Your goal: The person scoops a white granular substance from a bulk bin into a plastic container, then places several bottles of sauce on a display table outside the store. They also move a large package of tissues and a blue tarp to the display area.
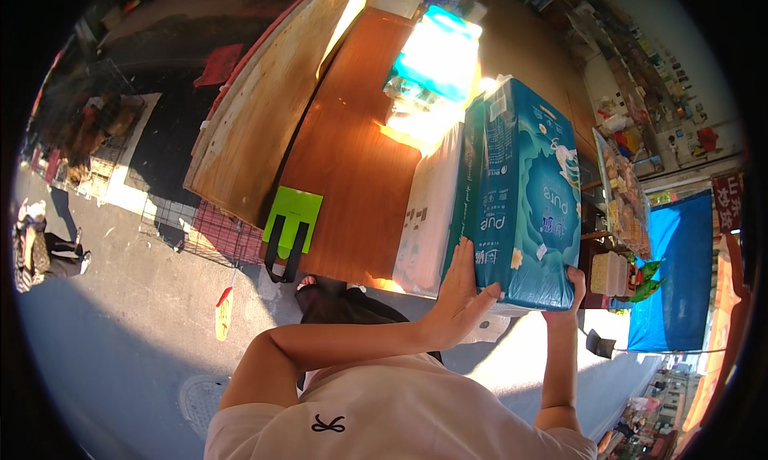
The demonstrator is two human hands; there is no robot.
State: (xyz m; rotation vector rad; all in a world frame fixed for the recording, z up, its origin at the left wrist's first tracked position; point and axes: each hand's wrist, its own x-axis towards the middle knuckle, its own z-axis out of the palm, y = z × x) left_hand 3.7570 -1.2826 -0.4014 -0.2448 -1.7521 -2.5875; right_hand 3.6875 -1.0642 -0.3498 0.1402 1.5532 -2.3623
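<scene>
A large teal plastic-wrapped pack of tissue paper (540, 178) sits at the right side of a reddish-brown wooden table, printed with white flowers and writing. My left hand (459, 307) presses along its near left side, with the fingers extended and the thumb on the lower edge. At the near right corner, my right hand (569, 292) curls around the pack, its palm mostly hidden. Left of the teal pack lies a white plastic-wrapped bundle (429, 220), close to my left fingertips. The pack's underside is hidden.
A lime-green bag (294, 214) with black handles lies at the near edge of the wooden table (360, 112). Sunlight glares on another turquoise pack (438, 52) farther back. A plywood board (270, 106) borders the left, and a rack of packaged goods (624, 196) stands right.
</scene>
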